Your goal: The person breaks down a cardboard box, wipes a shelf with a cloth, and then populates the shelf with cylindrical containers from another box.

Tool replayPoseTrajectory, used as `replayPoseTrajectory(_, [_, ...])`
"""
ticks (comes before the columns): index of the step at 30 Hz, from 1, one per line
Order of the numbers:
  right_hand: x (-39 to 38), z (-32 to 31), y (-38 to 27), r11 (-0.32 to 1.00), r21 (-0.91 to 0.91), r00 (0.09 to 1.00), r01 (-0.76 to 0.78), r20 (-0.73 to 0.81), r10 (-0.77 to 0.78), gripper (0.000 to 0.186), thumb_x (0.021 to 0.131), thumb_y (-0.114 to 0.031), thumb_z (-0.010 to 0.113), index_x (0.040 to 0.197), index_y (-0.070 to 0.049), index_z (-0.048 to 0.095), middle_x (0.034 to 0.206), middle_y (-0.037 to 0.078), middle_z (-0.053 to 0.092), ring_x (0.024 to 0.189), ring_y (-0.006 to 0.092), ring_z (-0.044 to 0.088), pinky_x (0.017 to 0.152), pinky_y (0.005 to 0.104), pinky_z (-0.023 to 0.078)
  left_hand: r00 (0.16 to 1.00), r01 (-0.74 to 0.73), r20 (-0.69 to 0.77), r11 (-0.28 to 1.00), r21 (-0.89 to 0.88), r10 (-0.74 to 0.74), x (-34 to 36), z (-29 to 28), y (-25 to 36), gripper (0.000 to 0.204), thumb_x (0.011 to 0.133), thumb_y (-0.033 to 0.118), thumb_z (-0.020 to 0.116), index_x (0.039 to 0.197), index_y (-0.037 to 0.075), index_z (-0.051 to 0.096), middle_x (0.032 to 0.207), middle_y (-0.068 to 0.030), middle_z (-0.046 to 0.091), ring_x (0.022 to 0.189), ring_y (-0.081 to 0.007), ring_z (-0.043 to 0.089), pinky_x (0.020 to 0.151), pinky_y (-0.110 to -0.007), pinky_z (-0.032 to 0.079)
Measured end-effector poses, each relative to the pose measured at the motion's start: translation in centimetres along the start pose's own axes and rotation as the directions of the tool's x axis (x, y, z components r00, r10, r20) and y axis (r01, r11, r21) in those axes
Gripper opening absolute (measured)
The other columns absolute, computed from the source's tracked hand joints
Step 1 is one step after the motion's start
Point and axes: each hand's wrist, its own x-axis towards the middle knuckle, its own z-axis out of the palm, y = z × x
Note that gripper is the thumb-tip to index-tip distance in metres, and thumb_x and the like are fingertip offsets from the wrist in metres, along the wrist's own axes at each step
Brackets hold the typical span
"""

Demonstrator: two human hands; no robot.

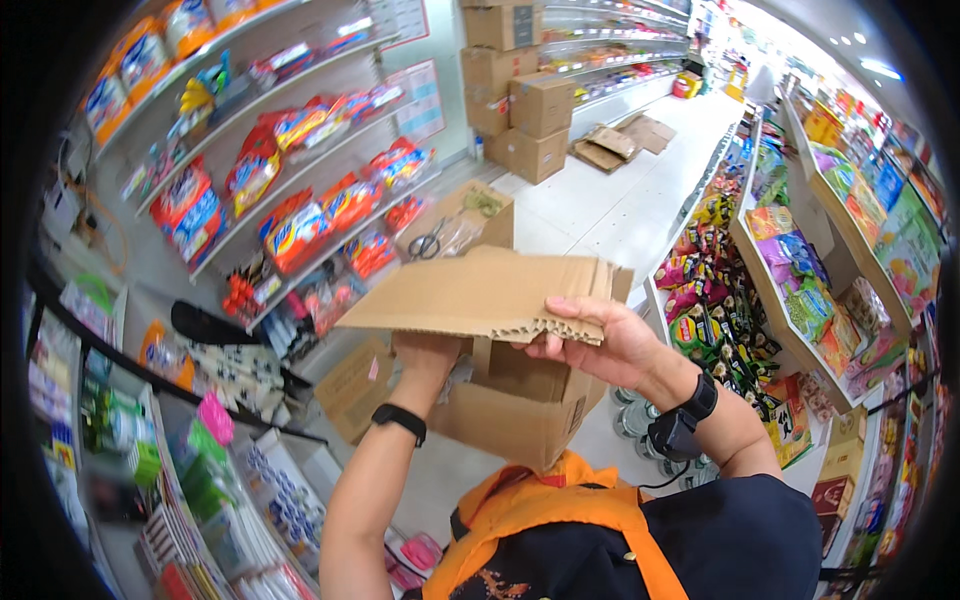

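Note:
I hold a flat brown cardboard sheet (pixel 470 295) with a torn corrugated edge over an open cardboard box (pixel 515 420). My right hand (pixel 600 345) grips the sheet's right edge, thumb on top. My left hand (pixel 425 355) reaches up under the sheet at the box's left top corner, and its fingers are hidden beneath the cardboard. A black band is on my left wrist and a black device is on my right wrist.
Behind stands another open box (pixel 470 215) with scissors (pixel 428 244) on it. Snack shelves (pixel 300 215) run on the left and more shelves (pixel 800 300) on the right. Stacked boxes (pixel 520 95) and flattened cardboard (pixel 625 140) lie down the white aisle.

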Motion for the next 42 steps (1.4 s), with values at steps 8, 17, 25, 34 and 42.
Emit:
replayPoseTrajectory(8, [2.9,-0.2,1.0,0.997,-0.064,0.993,-0.046,0.110,0.053,0.029,0.097,-0.024,0.056,0.115,-0.001,0.059,0.099,0.009,0.068,0.095,0.0161,0.063,0.092,0.0307,0.046,0.970,0.128,0.222,0.986,-0.108,-0.102,2.1,4.1,0.0,0.039,0.085,0.026,0.060,0.119,0.007,0.063,0.120,-0.0195,0.062,0.113,-0.0386,0.057,0.096,-0.044,0.046])
replayPoseTrajectory(17, [5.9,-7.9,-4.3,0.992,-0.125,0.985,-0.017,0.170,0.038,0.046,0.092,-0.030,0.064,0.130,-0.004,0.053,0.128,0.011,0.057,0.116,0.0214,0.056,0.105,0.0359,0.038,0.920,0.128,0.391,0.963,-0.236,-0.027,6.1,6.9,-3.7,0.040,0.085,0.026,0.059,0.120,0.007,0.062,0.122,-0.0203,0.061,0.114,-0.0380,0.056,0.096,-0.043,0.046])
replayPoseTrajectory(25, [6.0,-11.0,-3.0,-0.356,-0.852,0.824,0.384,0.142,0.548,0.095,0.078,-0.065,0.062,0.150,-0.013,0.028,0.152,0.024,0.024,0.142,0.0437,0.016,0.116,0.0592,0.008,0.755,0.090,0.651,0.970,-0.224,0.080,7.6,-1.1,-2.0,0.054,0.074,0.007,0.047,0.128,0.000,0.053,0.119,-0.0304,0.057,0.113,-0.0463,0.052,0.099,-0.047,0.043])
replayPoseTrajectory(34, [15.7,-18.3,6.4,-0.580,-0.468,0.744,0.667,0.458,0.486,0.091,0.070,-0.054,0.072,0.145,-0.017,0.036,0.147,0.008,0.040,0.141,0.0253,0.029,0.112,0.0568,0.017,0.564,0.374,0.824,0.875,-0.306,0.047,7.4,-6.4,-0.9,0.055,0.066,0.000,0.041,0.118,-0.006,0.060,0.116,-0.0270,0.062,0.110,-0.0367,0.061,0.100,-0.037,0.044])
replayPoseTrajectory(42, [16.8,-15.2,3.5,-0.420,-0.331,0.528,0.845,0.641,0.558,0.031,0.068,-0.031,0.072,0.091,-0.011,0.065,0.097,0.003,0.067,0.100,0.0271,0.058,0.099,0.0390,0.040,0.832,0.126,0.545,0.921,-0.369,0.105,9.6,-6.4,1.4,0.054,0.070,-0.001,0.043,0.122,-0.004,0.058,0.114,-0.0246,0.063,0.114,-0.0372,0.058,0.103,-0.038,0.041])
